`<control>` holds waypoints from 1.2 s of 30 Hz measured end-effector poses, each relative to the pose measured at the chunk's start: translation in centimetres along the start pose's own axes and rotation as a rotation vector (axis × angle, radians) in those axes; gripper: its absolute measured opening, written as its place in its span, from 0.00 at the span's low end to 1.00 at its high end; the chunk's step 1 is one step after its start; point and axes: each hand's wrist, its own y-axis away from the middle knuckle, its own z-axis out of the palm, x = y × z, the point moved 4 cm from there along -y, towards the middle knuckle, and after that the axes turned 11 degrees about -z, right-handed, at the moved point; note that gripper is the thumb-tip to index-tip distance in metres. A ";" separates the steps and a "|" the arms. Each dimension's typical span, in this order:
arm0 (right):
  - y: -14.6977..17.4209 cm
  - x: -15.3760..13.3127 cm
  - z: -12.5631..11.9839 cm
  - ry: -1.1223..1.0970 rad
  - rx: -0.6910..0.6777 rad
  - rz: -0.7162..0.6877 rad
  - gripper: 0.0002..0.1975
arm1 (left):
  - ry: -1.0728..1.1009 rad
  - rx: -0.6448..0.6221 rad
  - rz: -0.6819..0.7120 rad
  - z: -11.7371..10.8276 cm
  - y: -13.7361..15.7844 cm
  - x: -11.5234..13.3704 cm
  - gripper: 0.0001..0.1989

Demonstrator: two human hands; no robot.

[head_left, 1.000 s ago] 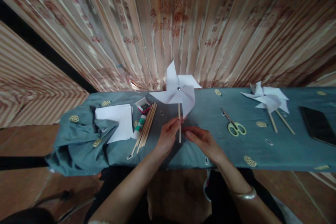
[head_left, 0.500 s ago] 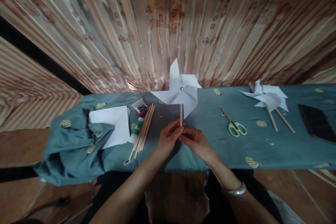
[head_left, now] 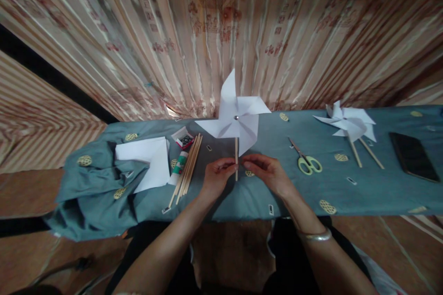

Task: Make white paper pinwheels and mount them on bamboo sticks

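A white paper pinwheel [head_left: 226,120] with a shiny pin at its centre stands upright in front of me on a thin wooden stick [head_left: 236,147]. My left hand [head_left: 218,174] pinches that stick between thumb and fingers, and its lower end shows below the grip. Just right of the stick, my right hand [head_left: 266,170] is apart from it, fingers loosely bent and nothing visible in them. To the right of that hand lie scissors [head_left: 309,165] with pale green handles.
Two finished pinwheels [head_left: 346,122] and a dark phone [head_left: 413,156] lie at the right. On the left are folded white paper [head_left: 159,161], a glue stick [head_left: 179,166], several wooden sticks [head_left: 190,166] and a small box of pins [head_left: 182,138]. A patterned curtain [head_left: 221,32] hangs behind the cloth-covered table [head_left: 221,207].
My right hand has come off the stick and shifted slightly right. The left hand's grip sits higher, so the stick's end shows beneath it. The pinwheel has turned a little.
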 end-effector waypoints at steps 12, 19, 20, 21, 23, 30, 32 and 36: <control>-1.1 -2.8 -1.9 -0.341 0.273 0.002 0.20 | -0.103 -0.033 0.014 0.7 -0.1 -0.9 0.08; -1.0 -2.9 -2.2 -0.373 0.278 0.020 0.18 | -0.143 -0.024 0.047 0.7 -0.3 -0.9 0.06; -1.0 -2.9 -2.2 -0.373 0.278 0.020 0.18 | -0.148 -0.022 0.047 0.7 -0.3 -0.9 0.06; -1.0 -2.8 -2.1 -0.371 0.273 0.020 0.18 | -0.151 -0.019 0.047 0.7 -0.3 -1.0 0.06; -1.1 -2.7 -1.7 -0.358 0.257 0.025 0.18 | -0.146 -0.020 0.049 0.6 -0.4 -1.1 0.06; -0.9 -2.8 -0.5 -0.199 0.140 -0.021 0.20 | -0.117 -0.058 0.080 0.8 -0.1 -0.6 0.08; -0.9 -3.2 -1.6 -0.138 0.167 -0.076 0.20 | -0.105 -0.045 0.062 0.8 0.0 -0.4 0.08; -1.3 -3.9 -5.9 -0.111 0.455 -0.203 0.17 | -0.106 -0.038 0.019 0.6 0.1 -0.3 0.08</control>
